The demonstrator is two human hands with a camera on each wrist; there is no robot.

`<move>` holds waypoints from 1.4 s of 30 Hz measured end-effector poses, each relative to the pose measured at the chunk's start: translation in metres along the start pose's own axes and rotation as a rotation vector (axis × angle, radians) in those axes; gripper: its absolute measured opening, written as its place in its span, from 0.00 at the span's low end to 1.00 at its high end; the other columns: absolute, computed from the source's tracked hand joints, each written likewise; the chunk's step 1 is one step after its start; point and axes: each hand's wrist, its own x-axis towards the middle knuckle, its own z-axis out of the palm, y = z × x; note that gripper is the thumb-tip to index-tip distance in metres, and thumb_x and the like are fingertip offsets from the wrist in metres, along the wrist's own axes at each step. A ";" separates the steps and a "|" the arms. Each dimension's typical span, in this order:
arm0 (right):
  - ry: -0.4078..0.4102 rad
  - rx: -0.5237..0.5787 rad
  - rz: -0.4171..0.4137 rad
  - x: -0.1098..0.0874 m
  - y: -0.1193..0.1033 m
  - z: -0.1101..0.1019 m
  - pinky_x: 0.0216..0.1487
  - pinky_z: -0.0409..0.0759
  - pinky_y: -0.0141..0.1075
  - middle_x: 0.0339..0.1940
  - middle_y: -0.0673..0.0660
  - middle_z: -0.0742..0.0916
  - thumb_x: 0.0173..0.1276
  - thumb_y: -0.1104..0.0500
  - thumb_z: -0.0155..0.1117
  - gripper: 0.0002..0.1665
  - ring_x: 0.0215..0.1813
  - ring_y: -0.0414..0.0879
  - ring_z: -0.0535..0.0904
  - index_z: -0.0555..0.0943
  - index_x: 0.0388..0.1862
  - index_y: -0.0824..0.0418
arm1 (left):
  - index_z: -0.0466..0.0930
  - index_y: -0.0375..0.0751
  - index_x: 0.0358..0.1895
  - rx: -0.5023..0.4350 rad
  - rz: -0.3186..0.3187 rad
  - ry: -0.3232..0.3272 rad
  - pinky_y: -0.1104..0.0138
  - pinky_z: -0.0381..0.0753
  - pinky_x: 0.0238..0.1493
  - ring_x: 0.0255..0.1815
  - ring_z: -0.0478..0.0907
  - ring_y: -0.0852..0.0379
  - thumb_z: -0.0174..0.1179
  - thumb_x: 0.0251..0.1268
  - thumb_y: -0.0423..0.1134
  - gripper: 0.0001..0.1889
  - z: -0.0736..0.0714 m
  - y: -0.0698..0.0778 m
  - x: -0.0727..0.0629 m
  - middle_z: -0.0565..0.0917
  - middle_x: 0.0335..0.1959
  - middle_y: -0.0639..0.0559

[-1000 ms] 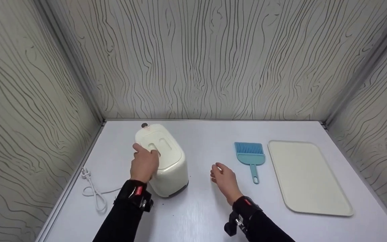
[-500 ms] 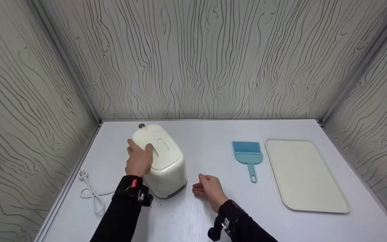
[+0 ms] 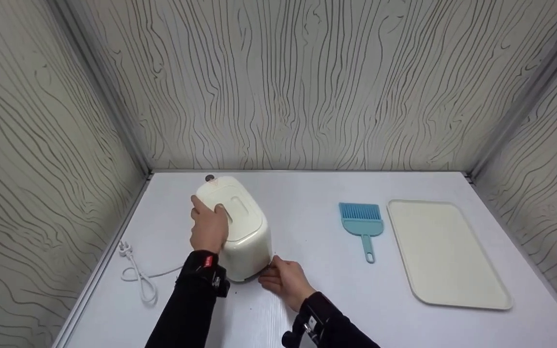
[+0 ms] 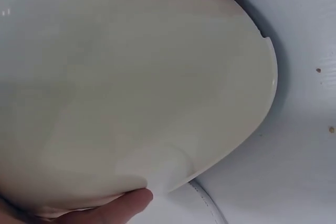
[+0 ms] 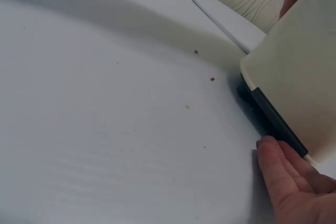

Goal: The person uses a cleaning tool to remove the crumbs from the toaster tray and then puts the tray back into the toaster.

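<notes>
A cream-white toaster stands on the left part of the table, two long recesses in its top. My left hand grips it from the left, thumb on the top and fingers over the side; a finger lies along its wall in the left wrist view. At the near right bottom corner my right hand pinches the dark edge of the crumb tray. In the right wrist view its fingertips meet the lower end of that dark strip. Part of the grip is hidden by the toaster.
A blue dustpan-shaped brush lies right of centre. Beside it is a cream tray. The toaster's cord and plug lie at the left. Brown crumbs dot the white tabletop. Patterned walls enclose the back and sides.
My right hand has come left and down to the toaster's near bottom corner. My left hand has shifted from the recess to a hold over the toaster's left side.
</notes>
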 end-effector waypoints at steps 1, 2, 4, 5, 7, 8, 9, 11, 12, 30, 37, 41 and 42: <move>-0.007 0.004 -0.002 0.001 0.001 0.001 0.59 0.85 0.49 0.50 0.76 0.85 0.84 0.53 0.44 0.29 0.54 0.63 0.86 0.69 0.59 0.82 | 0.24 0.40 0.82 0.002 0.000 0.004 0.36 0.76 0.58 0.62 0.73 0.24 0.34 0.80 0.54 0.41 0.001 0.000 0.000 0.51 0.80 0.31; -0.013 0.003 -0.005 0.001 0.002 0.002 0.59 0.85 0.49 0.50 0.75 0.86 0.84 0.53 0.44 0.29 0.54 0.62 0.86 0.71 0.59 0.83 | 0.24 0.41 0.82 0.003 -0.001 0.009 0.36 0.76 0.58 0.62 0.73 0.24 0.34 0.80 0.54 0.41 0.001 0.000 0.000 0.51 0.80 0.31; -0.019 0.007 -0.013 0.002 0.004 0.004 0.58 0.85 0.48 0.48 0.74 0.87 0.85 0.53 0.44 0.30 0.52 0.60 0.87 0.72 0.58 0.83 | 0.25 0.41 0.82 0.005 -0.001 0.014 0.36 0.75 0.58 0.62 0.73 0.24 0.34 0.80 0.54 0.40 0.002 0.000 0.000 0.52 0.80 0.31; -0.020 0.016 -0.015 0.003 0.005 0.004 0.58 0.85 0.48 0.47 0.74 0.87 0.85 0.53 0.44 0.30 0.52 0.60 0.87 0.72 0.57 0.83 | 0.25 0.41 0.82 0.008 -0.002 0.016 0.36 0.76 0.58 0.62 0.73 0.24 0.34 0.80 0.54 0.40 0.002 0.000 0.000 0.52 0.80 0.31; -0.020 0.035 -0.012 0.003 0.006 0.005 0.59 0.85 0.49 0.46 0.73 0.88 0.84 0.53 0.45 0.30 0.51 0.60 0.87 0.73 0.57 0.83 | 0.26 0.41 0.82 0.011 -0.004 0.019 0.36 0.76 0.57 0.61 0.74 0.24 0.34 0.80 0.54 0.40 0.002 0.000 0.000 0.52 0.80 0.32; -0.021 0.046 -0.007 0.004 0.006 0.005 0.59 0.84 0.49 0.47 0.73 0.87 0.84 0.52 0.45 0.30 0.52 0.60 0.87 0.73 0.57 0.83 | 0.26 0.41 0.82 0.011 -0.006 0.020 0.36 0.76 0.57 0.61 0.74 0.25 0.34 0.80 0.53 0.40 0.002 0.001 0.000 0.52 0.80 0.32; -0.022 0.062 -0.001 0.004 0.007 0.006 0.60 0.84 0.49 0.47 0.73 0.87 0.84 0.52 0.45 0.30 0.52 0.60 0.87 0.72 0.57 0.83 | 0.26 0.41 0.82 0.011 -0.007 0.020 0.37 0.76 0.57 0.60 0.75 0.25 0.33 0.80 0.53 0.40 0.002 0.001 -0.001 0.52 0.80 0.32; -0.031 0.102 0.013 0.004 0.009 0.007 0.62 0.82 0.50 0.50 0.74 0.86 0.85 0.51 0.44 0.31 0.55 0.61 0.86 0.71 0.59 0.83 | 0.25 0.41 0.82 0.010 -0.008 0.017 0.37 0.77 0.56 0.60 0.75 0.25 0.33 0.80 0.53 0.40 0.001 0.001 -0.001 0.52 0.80 0.32; -0.042 0.123 0.019 0.005 0.009 0.008 0.64 0.81 0.51 0.52 0.75 0.86 0.85 0.51 0.43 0.32 0.57 0.62 0.85 0.69 0.61 0.83 | 0.25 0.42 0.82 0.009 -0.010 0.014 0.37 0.76 0.56 0.60 0.75 0.25 0.33 0.80 0.53 0.40 0.001 0.001 -0.001 0.51 0.80 0.32; -0.096 0.285 -0.033 0.009 0.034 0.013 0.71 0.74 0.50 0.56 0.74 0.83 0.85 0.47 0.46 0.39 0.66 0.62 0.79 0.61 0.69 0.83 | 0.25 0.43 0.82 -0.009 -0.028 0.011 0.35 0.74 0.60 0.63 0.72 0.25 0.33 0.80 0.53 0.39 0.001 0.003 -0.001 0.50 0.81 0.34; -0.095 0.274 -0.037 0.010 0.034 0.013 0.70 0.75 0.51 0.55 0.74 0.84 0.84 0.46 0.46 0.39 0.64 0.63 0.80 0.60 0.69 0.83 | 0.26 0.43 0.82 -0.011 -0.019 0.022 0.35 0.75 0.58 0.61 0.74 0.25 0.34 0.80 0.53 0.39 0.000 0.004 -0.003 0.51 0.80 0.34; -0.090 0.255 -0.031 0.011 0.035 0.012 0.69 0.76 0.50 0.54 0.73 0.85 0.84 0.46 0.46 0.40 0.63 0.61 0.81 0.59 0.71 0.83 | 0.26 0.43 0.82 -0.014 -0.023 0.028 0.36 0.75 0.58 0.61 0.74 0.25 0.34 0.80 0.53 0.39 0.002 0.003 -0.003 0.51 0.80 0.35; -0.089 0.248 -0.028 0.011 0.035 0.012 0.69 0.77 0.50 0.55 0.73 0.85 0.84 0.45 0.45 0.40 0.63 0.61 0.82 0.59 0.71 0.83 | 0.26 0.43 0.82 -0.015 -0.023 0.032 0.35 0.75 0.58 0.61 0.74 0.25 0.34 0.80 0.53 0.39 0.002 0.003 -0.003 0.52 0.80 0.34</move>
